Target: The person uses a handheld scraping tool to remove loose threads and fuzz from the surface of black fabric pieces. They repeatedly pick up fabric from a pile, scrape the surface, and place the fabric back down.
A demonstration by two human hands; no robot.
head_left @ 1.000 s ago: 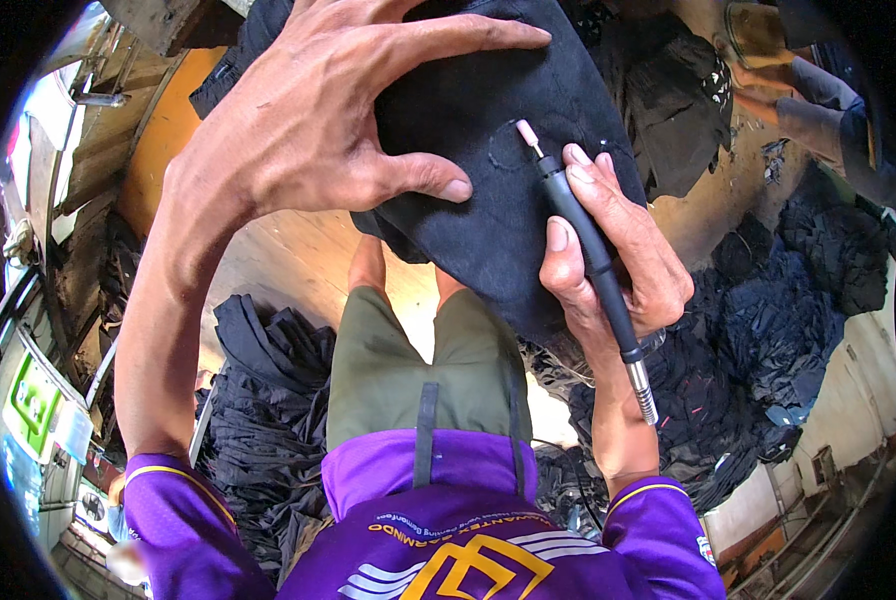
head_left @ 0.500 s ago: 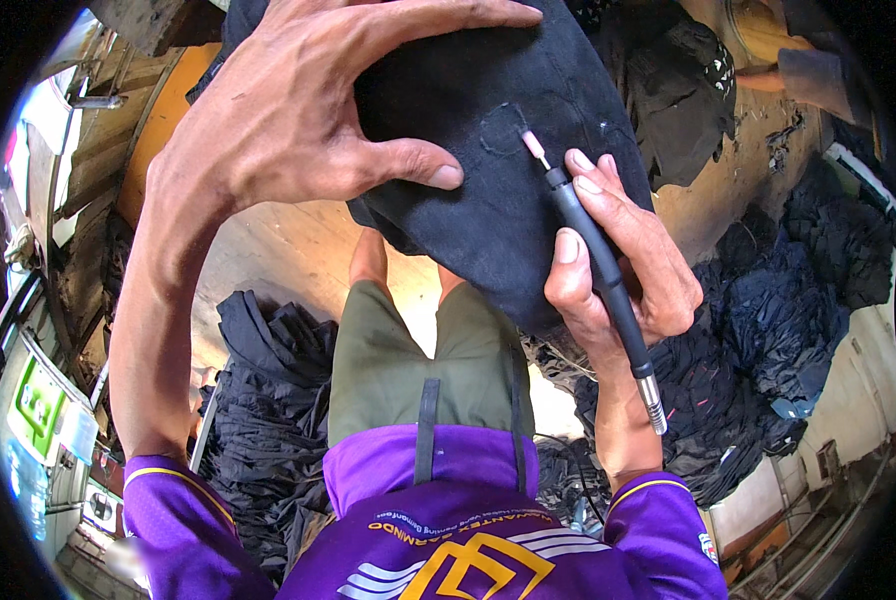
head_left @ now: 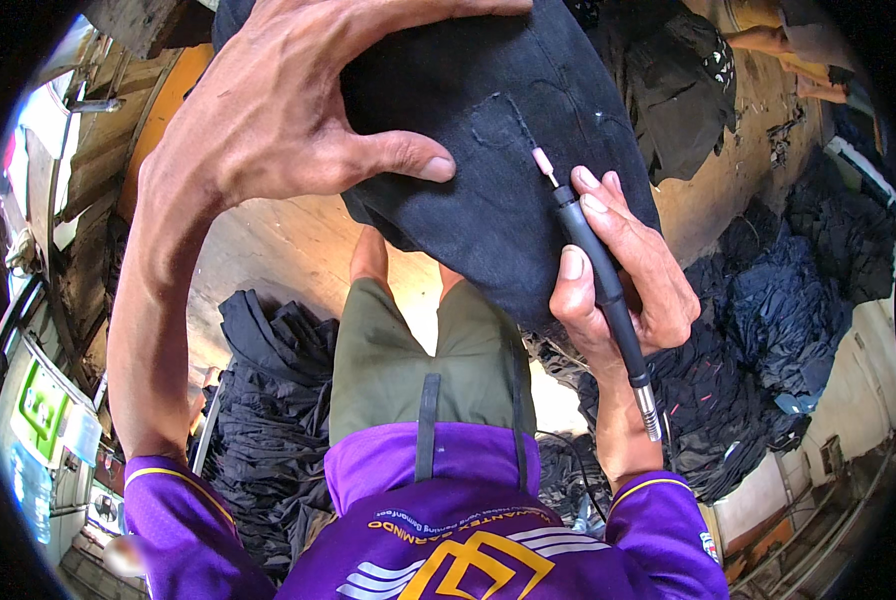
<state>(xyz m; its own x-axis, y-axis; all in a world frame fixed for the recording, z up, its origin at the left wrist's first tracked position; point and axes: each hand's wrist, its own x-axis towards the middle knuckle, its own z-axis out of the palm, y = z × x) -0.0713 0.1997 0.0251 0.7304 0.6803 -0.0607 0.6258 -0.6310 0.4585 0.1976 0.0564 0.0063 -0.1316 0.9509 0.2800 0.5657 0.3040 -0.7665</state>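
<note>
A dark black garment [head_left: 438,215] is spread before me, its cloth taut. My left hand [head_left: 268,115] rests on it with thumb and forefinger stretched wide apart. In a pen-like grip, my right hand [head_left: 658,285] holds a slim black rotary grinder handpiece [head_left: 596,258], which has a ribbed metal collar at its rear end. A small pinkish-white grinding tip [head_left: 542,160] points up and left, at or just over the cloth. From it a worn line [head_left: 521,122] runs up to a faint curved mark between my two hands.
Heaps of dark cloth lie left [head_left: 278,400] and right [head_left: 778,310] of my legs. More black garments [head_left: 668,90] are at the upper right, near another person's arm [head_left: 763,40]. A cable [head_left: 583,470] hangs by my right forearm. Wooden boards [head_left: 268,260] form the floor.
The grinder tip has moved slightly down and right with my right hand. The worn line on the cloth shows longer. My left hand has shifted slightly left. The other person's arm has moved.
</note>
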